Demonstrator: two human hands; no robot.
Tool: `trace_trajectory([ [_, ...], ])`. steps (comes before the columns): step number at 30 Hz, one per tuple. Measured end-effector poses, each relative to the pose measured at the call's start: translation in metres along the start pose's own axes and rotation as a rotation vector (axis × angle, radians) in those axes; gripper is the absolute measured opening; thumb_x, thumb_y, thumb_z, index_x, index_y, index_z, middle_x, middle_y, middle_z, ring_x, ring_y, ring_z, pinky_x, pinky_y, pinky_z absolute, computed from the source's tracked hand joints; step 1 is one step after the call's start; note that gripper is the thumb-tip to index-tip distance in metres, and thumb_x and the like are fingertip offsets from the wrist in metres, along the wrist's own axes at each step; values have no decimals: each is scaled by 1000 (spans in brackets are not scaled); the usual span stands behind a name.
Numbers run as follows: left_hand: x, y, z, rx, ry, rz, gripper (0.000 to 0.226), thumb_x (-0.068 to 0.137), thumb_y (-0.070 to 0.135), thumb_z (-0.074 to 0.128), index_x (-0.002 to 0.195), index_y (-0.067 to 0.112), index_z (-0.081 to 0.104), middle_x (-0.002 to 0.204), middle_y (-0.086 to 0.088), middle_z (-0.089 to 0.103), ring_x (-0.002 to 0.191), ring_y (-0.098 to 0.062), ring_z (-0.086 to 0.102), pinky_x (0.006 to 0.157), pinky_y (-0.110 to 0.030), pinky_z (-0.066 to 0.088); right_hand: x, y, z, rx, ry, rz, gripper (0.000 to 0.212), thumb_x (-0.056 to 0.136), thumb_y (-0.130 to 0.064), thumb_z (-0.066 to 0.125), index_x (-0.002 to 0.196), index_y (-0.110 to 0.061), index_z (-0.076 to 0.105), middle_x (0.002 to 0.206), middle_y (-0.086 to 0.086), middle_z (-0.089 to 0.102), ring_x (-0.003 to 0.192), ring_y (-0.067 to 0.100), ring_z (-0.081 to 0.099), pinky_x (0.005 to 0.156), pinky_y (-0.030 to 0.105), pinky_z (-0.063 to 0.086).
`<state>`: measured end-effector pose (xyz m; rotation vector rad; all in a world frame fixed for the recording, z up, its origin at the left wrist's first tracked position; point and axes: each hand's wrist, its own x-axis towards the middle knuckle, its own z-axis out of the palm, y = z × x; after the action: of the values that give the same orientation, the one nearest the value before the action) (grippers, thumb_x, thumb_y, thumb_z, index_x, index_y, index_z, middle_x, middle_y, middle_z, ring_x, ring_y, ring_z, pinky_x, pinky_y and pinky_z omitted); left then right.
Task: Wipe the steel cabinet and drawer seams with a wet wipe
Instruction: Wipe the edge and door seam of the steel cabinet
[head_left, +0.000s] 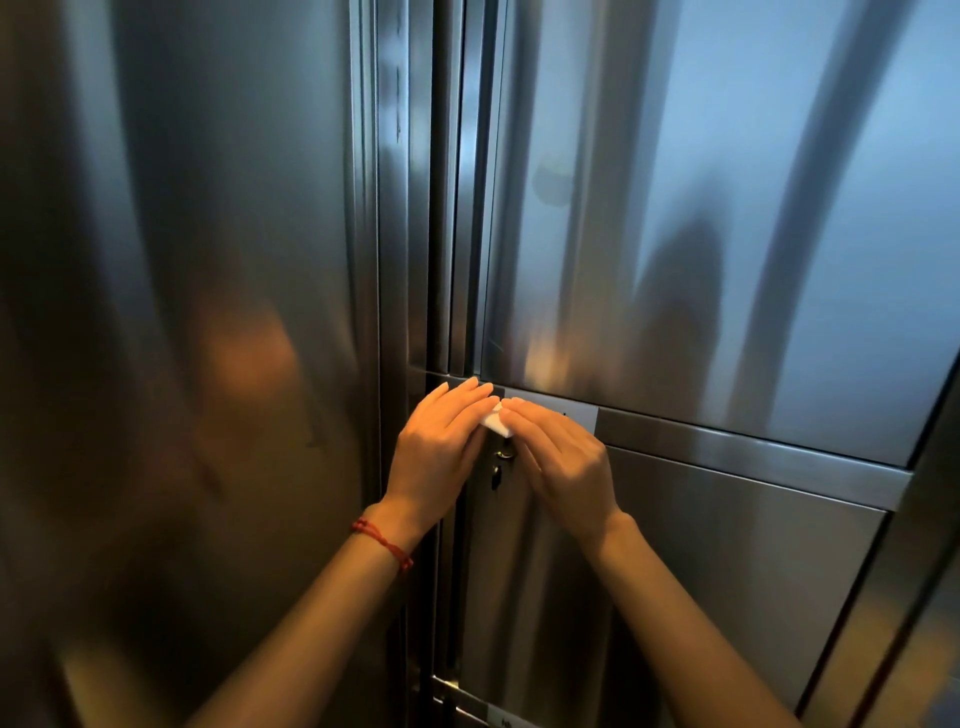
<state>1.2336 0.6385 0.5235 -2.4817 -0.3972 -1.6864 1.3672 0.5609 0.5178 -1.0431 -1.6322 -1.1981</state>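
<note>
Right, both hands are up at the cabinet where the upright seam meets the cross seam. My left hand and right hand meet fingertip to fingertip, and the wipe is caught between them, a small white wad showing just above the lock. The left fingers lie nearly straight over it; the right fingers curl down onto it. I can't tell which thumb is doing the pinching, both are hidden underneath. A red cord sits on the left wrist.

To my eye this is a refold or re-grip before the next pass, with the wipe right at the junction. To do it well, I'd fold to a clean, firm edge, narrow enough to press into the groove. Then one hand should run it along the seam in a single steady stroke, pressure on the fingertips, not the palm. Mind the lock: skirt round it, don't drag moisture into the keyhole.
</note>
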Motion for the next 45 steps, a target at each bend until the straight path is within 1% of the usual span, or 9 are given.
trace_trajectory([
  [4, 2, -4, -3, 8, 46, 24, 29, 87, 17, 50, 99, -2, 69, 106, -16, 68, 104, -32, 63, 96, -49, 43, 3, 2, 3, -4, -5, 38, 22, 90, -10, 57, 101, 3, 70, 102, 16, 70, 95, 26, 68, 82, 36, 56],
  [8, 3, -6, -3, -4, 104, 52, 21, 82, 10, 63, 98, -2, 70, 104, -15, 68, 102, -30, 64, 93, -48, 47, 8, 2, 7, 94, -16, 116, 21, 89, -8, 56, 100, 4, 70, 103, 16, 69, 96, 27, 68, 84, 37, 56],
  [14, 10, -11, -3, -40, 141, 11, 33, 71, 8, 69, 101, -7, 67, 100, -20, 68, 94, -33, 66, 85, -50, 50, 15, 8, 14, 243, 22, 201, 23, 76, 16, 64, 97, 8, 68, 103, 18, 68, 97, 27, 67, 89, 31, 52],
  [20, 19, -15, 1, -82, 130, 71, 29, 70, 1, 70, 98, -5, 68, 99, -20, 69, 93, -34, 66, 82, -51, 52, 20, 16, 21, 259, 56, 162, 19, 82, 6, 60, 99, 6, 68, 105, 17, 68, 100, 24, 65, 94, 28, 49],
  [24, 27, -20, 3, -44, 139, 119, 29, 69, 0, 71, 97, -6, 68, 96, -19, 69, 90, -33, 68, 78, -47, 55, 22, 27, 26, 136, 33, 101, 27, 78, 3, 69, 104, 4, 68, 108, 17, 68, 105, 24, 63, 96, 30, 48],
  [29, 39, -26, 5, 60, 155, 142, 33, 67, -1, 76, 98, -7, 68, 97, -21, 69, 88, -32, 68, 82, -42, 50, 33, 38, 25, -38, 7, 20, 27, 84, -5, 64, 110, 4, 66, 114, 18, 65, 109, 30, 61, 95, 38, 47],
  [33, 50, -31, 6, 141, 180, 159, 29, 74, 9, 67, 98, -7, 68, 96, -21, 69, 86, -32, 69, 79, -44, 52, 45, 44, 22, -165, -29, -11, 28, 86, -7, 61, 112, 2, 66, 117, 19, 63, 111, 33, 60, 97, 43, 45],
  [37, 64, -34, 8, 179, 203, 155, 33, 70, 6, 75, 99, -7, 68, 96, -21, 69, 86, -33, 69, 77, -44, 53, 58, 57, 20, -279, -90, -31, 35, 78, -5, 71, 113, -1, 67, 121, 19, 61, 115, 36, 57, 98, 47, 45],
  [45, 93, -39, 6, 172, 248, 103, 37, 68, 0, 78, 102, -8, 67, 100, -22, 68, 90, -34, 68, 76, -45, 56, 84, 79, 21, -388, -171, -62, 41, 79, -8, 69, 119, -4, 63, 129, 18, 56, 124, 36, 48, 101, 52, 41],
])
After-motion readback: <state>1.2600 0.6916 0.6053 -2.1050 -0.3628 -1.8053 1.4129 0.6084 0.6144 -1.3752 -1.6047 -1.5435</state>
